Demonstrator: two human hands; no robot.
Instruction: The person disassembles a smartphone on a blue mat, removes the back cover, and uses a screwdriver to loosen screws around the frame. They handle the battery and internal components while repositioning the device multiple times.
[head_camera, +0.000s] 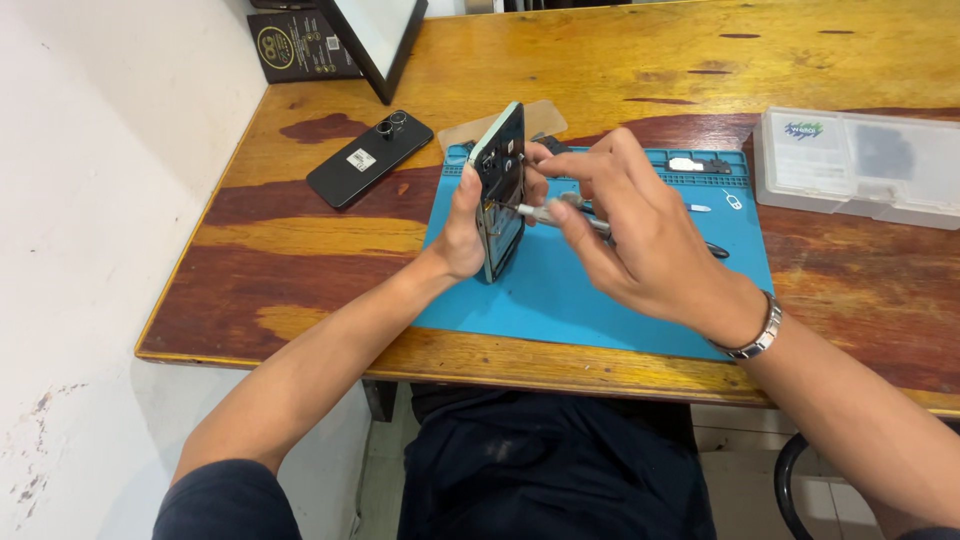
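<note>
Here we are over the wooden table (300, 250), and the action sits right on the blue mat (560, 300). The left hand (462, 235) has an opened phone (500, 190) stood up on its long edge, bottom edge resting on the mat, open inside turned to the right. Fingers wrap round it from behind, thumb up along the near rim, clamped firmly on the frame. The right hand (625, 235) comes in from the right with a slim screwdriver (560, 213) pinched between thumb and fingertips, its tip pressed against the phone's exposed inside, about halfway up. A metal bracelet (757, 335) rides on that wrist.

Look left: a black phone back (368, 158) lies flat on the bare wood, camera rings up, well apart from the mat. At the far left corner there's a dark box (300, 45), and next to it a black-framed panel (375, 40) leaning up. Just beyond the standing phone, a clear cover (545, 115) lies at the mat's far edge. Tiny loose parts (715, 205) dot the right side of the mat, and further right a clear plastic case (860, 165) sits shut on the wood.
</note>
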